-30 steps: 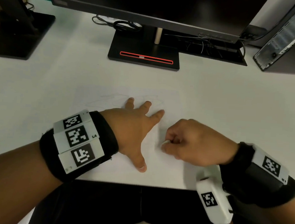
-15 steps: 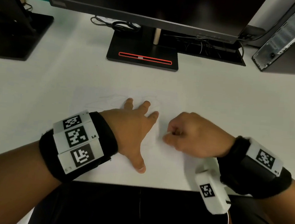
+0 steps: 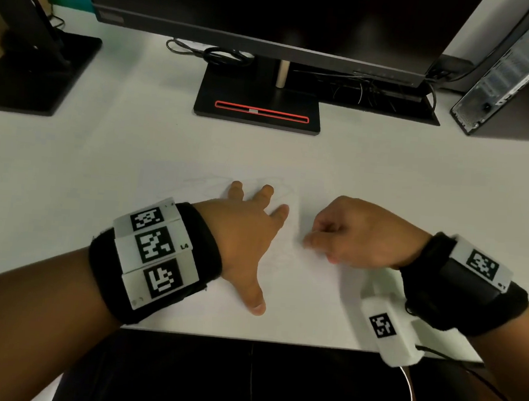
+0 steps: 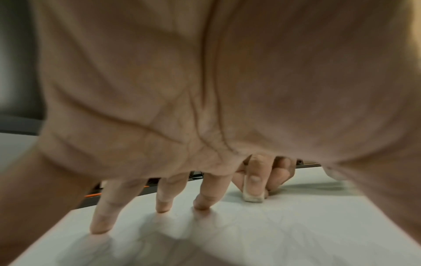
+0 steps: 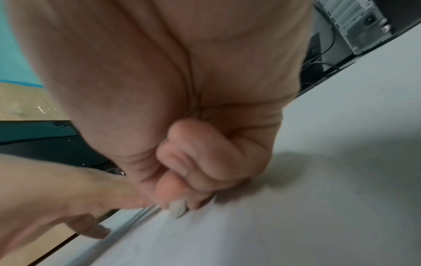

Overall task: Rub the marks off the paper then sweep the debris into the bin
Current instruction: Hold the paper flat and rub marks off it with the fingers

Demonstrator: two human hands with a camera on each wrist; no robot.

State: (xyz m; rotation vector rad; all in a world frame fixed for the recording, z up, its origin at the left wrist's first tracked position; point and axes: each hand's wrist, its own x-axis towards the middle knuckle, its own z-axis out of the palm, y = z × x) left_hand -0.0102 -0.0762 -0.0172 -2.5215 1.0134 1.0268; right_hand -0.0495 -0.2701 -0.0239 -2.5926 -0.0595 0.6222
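A white sheet of paper (image 3: pixel 281 290) with faint pencil marks (image 3: pixel 207 181) lies on the white desk near its front edge. My left hand (image 3: pixel 248 230) lies flat on the paper with fingers spread, pressing it down; its fingertips (image 4: pixel 201 205) touch the sheet. My right hand (image 3: pixel 346 235) is curled just right of the left and pinches a small white eraser (image 4: pixel 253 195) against the paper. The eraser (image 5: pixel 177 209) shows below the curled fingers in the right wrist view. In the head view the eraser is hidden by the fingers. No bin is in view.
A black monitor on a stand (image 3: pixel 257 111) stands at the back centre with cables beside it. A computer tower (image 3: pixel 517 68) is at the back right and a black stand (image 3: pixel 36 68) at the back left. The desk's front edge (image 3: pixel 246 338) runs just below my hands.
My right hand has moved away from me along the paper with the eraser. The left hand has stayed pressed on the sheet.
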